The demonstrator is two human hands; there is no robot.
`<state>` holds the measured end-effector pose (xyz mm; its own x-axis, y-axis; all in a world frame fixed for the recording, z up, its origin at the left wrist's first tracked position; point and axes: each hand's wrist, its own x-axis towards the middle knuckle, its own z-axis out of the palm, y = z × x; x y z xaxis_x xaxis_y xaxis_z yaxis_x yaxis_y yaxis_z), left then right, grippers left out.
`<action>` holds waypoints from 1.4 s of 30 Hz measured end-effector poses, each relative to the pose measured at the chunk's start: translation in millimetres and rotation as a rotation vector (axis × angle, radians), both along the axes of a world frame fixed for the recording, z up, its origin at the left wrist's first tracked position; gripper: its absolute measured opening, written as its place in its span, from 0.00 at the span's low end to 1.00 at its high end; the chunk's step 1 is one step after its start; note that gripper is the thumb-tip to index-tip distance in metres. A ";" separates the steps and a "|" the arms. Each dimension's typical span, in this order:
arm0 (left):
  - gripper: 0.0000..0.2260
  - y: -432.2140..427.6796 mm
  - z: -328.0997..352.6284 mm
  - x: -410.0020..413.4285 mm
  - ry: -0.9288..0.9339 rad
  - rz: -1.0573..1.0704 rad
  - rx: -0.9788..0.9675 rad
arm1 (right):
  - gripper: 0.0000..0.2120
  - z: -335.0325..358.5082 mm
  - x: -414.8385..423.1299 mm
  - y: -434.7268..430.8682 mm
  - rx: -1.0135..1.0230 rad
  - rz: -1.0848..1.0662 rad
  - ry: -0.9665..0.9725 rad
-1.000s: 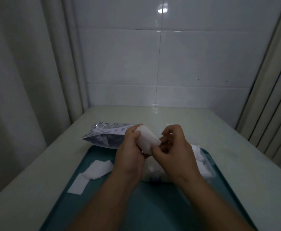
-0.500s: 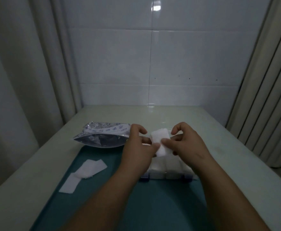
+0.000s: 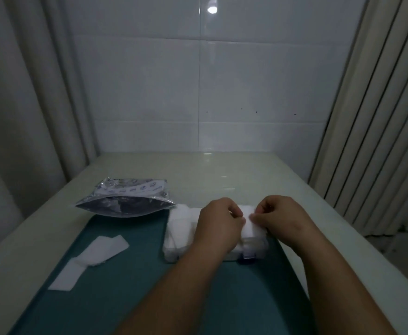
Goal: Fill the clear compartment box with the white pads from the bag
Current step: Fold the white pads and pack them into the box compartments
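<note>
The left hand (image 3: 218,226) and right hand (image 3: 286,220) pinch one white pad (image 3: 251,228) between curled fingertips, just over the clear compartment box (image 3: 258,247) on the teal tray (image 3: 125,293). The bag (image 3: 128,199) lies beyond, to the left.

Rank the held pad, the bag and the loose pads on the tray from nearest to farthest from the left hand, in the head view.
1. The held pad: pinched by the left hand, on its right side.
2. The bag: left of the hand and farther back, on the table.
3. The loose pads: farthest, at the left edge of the tray.
</note>
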<state>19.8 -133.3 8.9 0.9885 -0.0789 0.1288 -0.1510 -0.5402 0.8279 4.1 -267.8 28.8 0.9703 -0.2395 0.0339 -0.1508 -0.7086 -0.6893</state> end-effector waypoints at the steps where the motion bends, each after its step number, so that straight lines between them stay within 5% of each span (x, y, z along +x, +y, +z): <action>1: 0.03 -0.4 -2.0 -0.5 -0.014 0.002 0.037 | 0.04 0.1 0.6 0.2 -0.011 -0.003 0.015; 16: 0.09 0.3 -8.3 -3.2 -0.037 -0.043 0.200 | 0.03 2.4 4.4 7.5 -0.163 -0.009 0.154; 25: 0.20 -2.4 -6.2 -0.3 0.024 -0.145 0.346 | 0.15 2.4 12.2 8.6 -0.301 0.004 0.288; 33: 0.16 -7.7 -3.3 -3.5 -0.011 -0.200 0.513 | 0.14 -3.1 22.5 12.6 -0.525 0.052 0.451; 42: 0.10 -4.8 -8.0 -12.9 -0.207 -0.133 0.538 | 0.13 -9.6 24.9 9.4 -0.447 0.004 0.338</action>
<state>6.9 -138.1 0.9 0.9241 -0.3084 0.2258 -0.3758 -0.8412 0.3888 29.0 -258.4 19.2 0.9456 -0.2699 -0.1816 -0.3083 -0.9217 -0.2354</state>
